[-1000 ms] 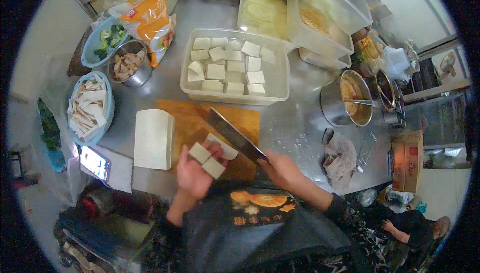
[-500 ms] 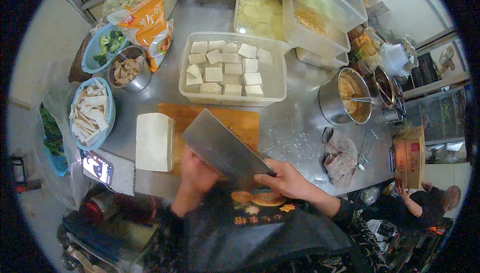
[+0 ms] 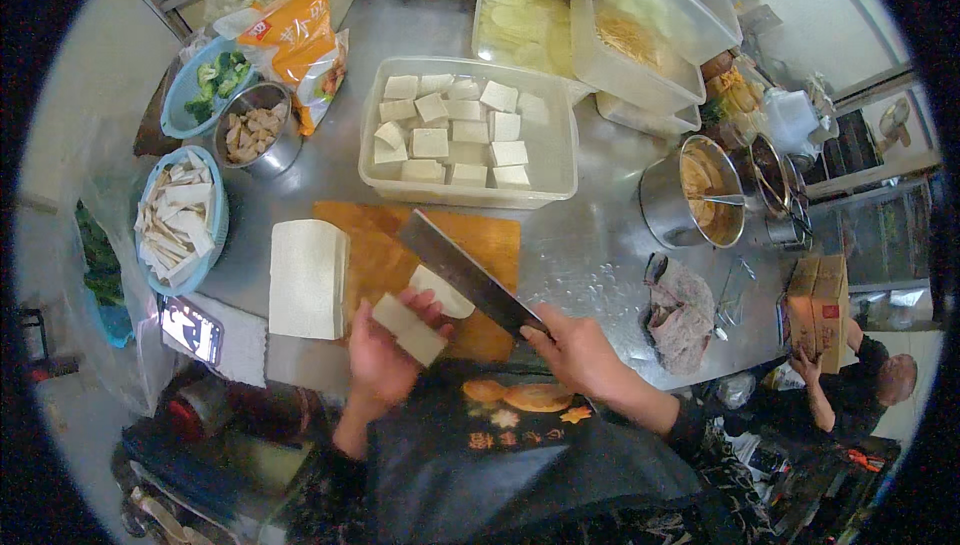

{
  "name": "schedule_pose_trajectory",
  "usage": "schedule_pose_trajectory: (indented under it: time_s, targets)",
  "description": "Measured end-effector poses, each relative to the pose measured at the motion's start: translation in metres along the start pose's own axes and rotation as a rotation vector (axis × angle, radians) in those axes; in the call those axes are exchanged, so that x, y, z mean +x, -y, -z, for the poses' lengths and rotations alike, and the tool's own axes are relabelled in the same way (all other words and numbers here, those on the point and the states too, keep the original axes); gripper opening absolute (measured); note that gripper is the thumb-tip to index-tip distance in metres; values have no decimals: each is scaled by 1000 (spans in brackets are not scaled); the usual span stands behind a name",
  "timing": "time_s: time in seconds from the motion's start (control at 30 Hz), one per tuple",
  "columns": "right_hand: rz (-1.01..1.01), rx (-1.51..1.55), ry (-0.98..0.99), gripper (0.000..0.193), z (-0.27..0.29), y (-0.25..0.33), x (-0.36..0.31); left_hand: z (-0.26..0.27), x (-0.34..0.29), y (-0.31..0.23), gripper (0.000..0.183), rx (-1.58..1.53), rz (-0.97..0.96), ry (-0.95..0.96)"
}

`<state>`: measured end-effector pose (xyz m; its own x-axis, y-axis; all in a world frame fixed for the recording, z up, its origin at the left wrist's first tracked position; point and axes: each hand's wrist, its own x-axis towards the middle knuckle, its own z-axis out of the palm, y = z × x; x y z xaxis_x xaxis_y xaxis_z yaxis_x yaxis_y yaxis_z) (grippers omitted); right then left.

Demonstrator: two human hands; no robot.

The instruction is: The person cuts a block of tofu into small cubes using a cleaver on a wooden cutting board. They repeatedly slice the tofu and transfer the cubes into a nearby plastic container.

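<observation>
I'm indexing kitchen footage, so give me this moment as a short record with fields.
Left hand: holds pale tofu, slightly blurred
Right hand: grips cleaver by its handle
Under the blade: wooden cutting board
Board's left side: large tofu block
Beyond board: plastic tub of tofu pieces
Far right: co-worker's hand on cardboard box

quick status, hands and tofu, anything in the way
Left hand holding tofu. Right hand gripping cleaver over board. Another piece on board, between left hand and blade.
</observation>
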<state>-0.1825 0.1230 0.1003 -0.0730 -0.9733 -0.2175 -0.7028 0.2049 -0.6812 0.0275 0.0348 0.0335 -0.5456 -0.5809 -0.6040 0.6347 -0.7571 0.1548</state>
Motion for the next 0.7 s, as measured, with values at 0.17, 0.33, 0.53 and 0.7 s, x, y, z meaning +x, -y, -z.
schedule_pose_trajectory:
  time_s: [0.17,0.33,0.53,0.7]
  targets:
    - [33,-88,34,19,-5,1,0,15,11,9,48,-37,16,0]
    - [34,-236,115,21,-12,-2,2,17,14,11,47,-53,2,21]
    - [11,-301,195,18,-34,-20,11,16,15,12,46,-63,2,-27]
    - [-99,-255,193,17,-36,-24,20,13,13,10,47,-47,2,-10]
